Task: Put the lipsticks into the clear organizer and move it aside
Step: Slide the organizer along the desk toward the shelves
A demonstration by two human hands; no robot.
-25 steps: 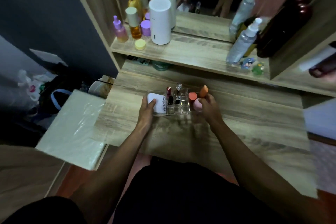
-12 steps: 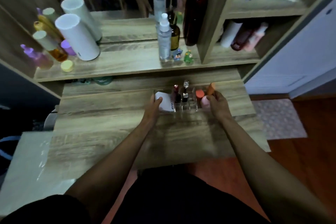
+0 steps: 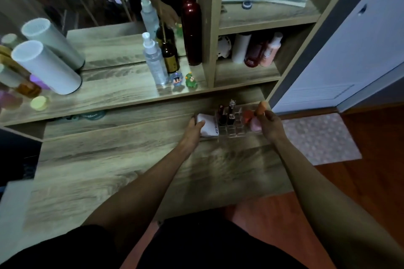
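White cylinder (image 3: 47, 67), clear spray bottle (image 3: 154, 62), dark red bottle (image 3: 192, 28), two small figurines (image 3: 183, 79), patterned rug (image 3: 319, 137)

Dim, greenish indoor light, soft motion blur throughout, and wide-angle bending of straight lines toward the edges.

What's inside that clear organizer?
The clear organizer holds upright lipsticks, a white packet, and orange and pink sponges. Both hands cover its ends.

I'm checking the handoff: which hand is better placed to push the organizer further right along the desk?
Probably the left hand: it grips the clear organizer at its left end, behind the push. The right hand holds the right end, near the desk edge.
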